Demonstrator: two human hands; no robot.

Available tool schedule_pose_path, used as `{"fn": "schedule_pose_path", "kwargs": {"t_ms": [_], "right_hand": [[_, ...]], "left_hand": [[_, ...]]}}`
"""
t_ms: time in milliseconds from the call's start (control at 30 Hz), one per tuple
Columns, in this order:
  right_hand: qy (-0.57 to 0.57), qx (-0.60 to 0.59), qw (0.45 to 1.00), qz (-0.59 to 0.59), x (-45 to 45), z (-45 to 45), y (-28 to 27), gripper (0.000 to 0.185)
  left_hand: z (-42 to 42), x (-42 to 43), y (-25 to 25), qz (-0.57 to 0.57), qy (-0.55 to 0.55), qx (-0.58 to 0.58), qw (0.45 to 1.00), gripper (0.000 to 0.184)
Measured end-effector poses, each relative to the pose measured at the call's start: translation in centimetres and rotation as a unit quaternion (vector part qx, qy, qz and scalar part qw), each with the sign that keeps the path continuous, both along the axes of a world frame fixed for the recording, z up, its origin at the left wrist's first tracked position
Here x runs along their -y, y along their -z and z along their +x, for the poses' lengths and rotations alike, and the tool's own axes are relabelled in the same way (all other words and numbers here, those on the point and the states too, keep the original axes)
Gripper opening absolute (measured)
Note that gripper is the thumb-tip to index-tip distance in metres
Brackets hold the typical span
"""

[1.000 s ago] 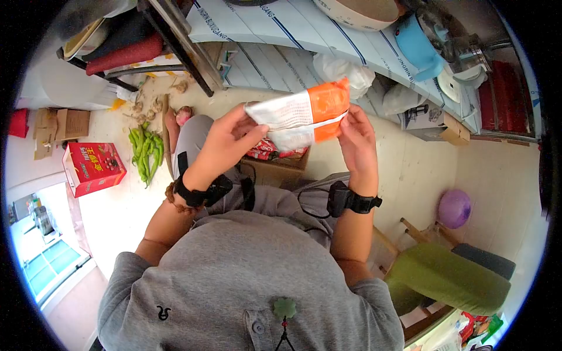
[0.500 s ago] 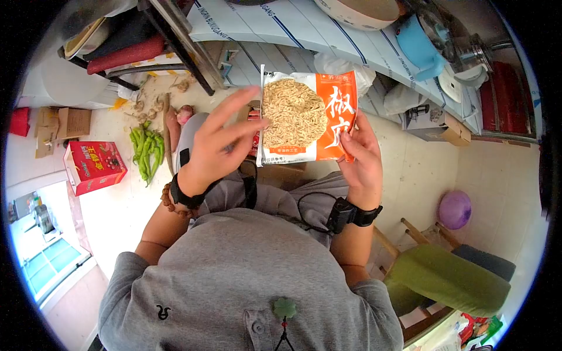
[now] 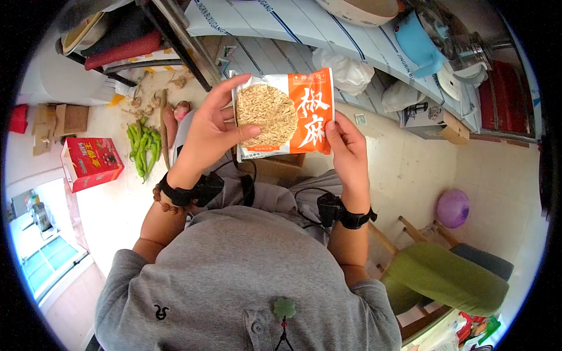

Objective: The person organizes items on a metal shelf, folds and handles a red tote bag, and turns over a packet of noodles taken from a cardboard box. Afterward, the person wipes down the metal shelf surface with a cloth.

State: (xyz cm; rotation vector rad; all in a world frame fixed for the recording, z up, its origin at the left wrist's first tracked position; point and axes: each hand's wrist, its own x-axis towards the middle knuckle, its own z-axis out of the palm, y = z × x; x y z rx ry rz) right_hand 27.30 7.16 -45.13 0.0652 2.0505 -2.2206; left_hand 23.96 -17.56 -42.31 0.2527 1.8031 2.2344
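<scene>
An orange and white noodle packet (image 3: 284,114) is held up in front of my chest, its printed noodle picture facing me. My left hand (image 3: 219,120) grips the packet's left edge, the thumb over the front and the fingers partly behind. At the right edge, my right hand (image 3: 350,146) pinches the orange part between thumb and fingers. Below and behind the packet, a cardboard box (image 3: 270,166) is partly hidden.
Green peppers (image 3: 143,149) and a red box (image 3: 92,162) lie on the floor at left. A metal shelf (image 3: 281,23) holds a blue pot (image 3: 417,44). At right are a purple balloon (image 3: 452,208) and a green-covered stool (image 3: 448,278).
The packet has turned from its back to its printed front and shifted slightly left. My left hand let go of it, then took hold of its left edge again.
</scene>
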Motion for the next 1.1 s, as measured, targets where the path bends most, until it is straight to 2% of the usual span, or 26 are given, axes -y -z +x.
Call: {"fn": "schedule_pose_path", "kwargs": {"t_ms": [33, 133, 233, 333, 433, 667, 867, 1100], "right_hand": [[-0.006, -0.003, 1.000, 0.013, -0.1, 0.0, 0.2, 0.031], [0.039, 0.024, 0.996, -0.075, 0.4, 0.1, -0.4, 0.022], [0.039, 0.029, 0.982, -0.183, 0.4, 0.1, -0.5, 0.019], [0.030, -0.005, 0.988, -0.150, 0.1, -0.1, -0.5, 0.022], [0.110, -0.055, 0.992, -0.017, 0.6, -1.0, -1.9, 0.024], [0.125, -0.081, 0.989, 0.016, 0.1, -2.3, -1.6, 0.019], [0.193, -0.055, 0.980, -0.017, 0.6, -1.2, -2.0, 0.018], [0.240, -0.082, 0.965, -0.068, 1.0, -0.2, -2.4, 0.017]], "left_hand": [[0.0, 0.2, 0.1, 0.000, 0.001, -0.006, 1.000, 0.078], [-0.2, 0.8, -0.1, 0.019, 0.001, -0.017, 1.000, 0.079], [-0.3, 0.9, -0.5, 0.058, -0.003, -0.018, 0.998, 0.081], [-0.3, 1.0, -0.8, 0.050, -0.004, -0.036, 0.998, 0.082], [-0.2, 0.9, -1.1, 0.031, 0.008, -0.049, 0.998, 0.081], [0.1, 0.8, -1.1, 0.008, 0.054, -0.008, 0.998, 0.080], [1.0, 0.9, -1.7, 0.009, 0.052, -0.018, 0.998, 0.079], [1.9, 0.8, -2.1, -0.006, 0.046, -0.055, 0.997, 0.080]]}}
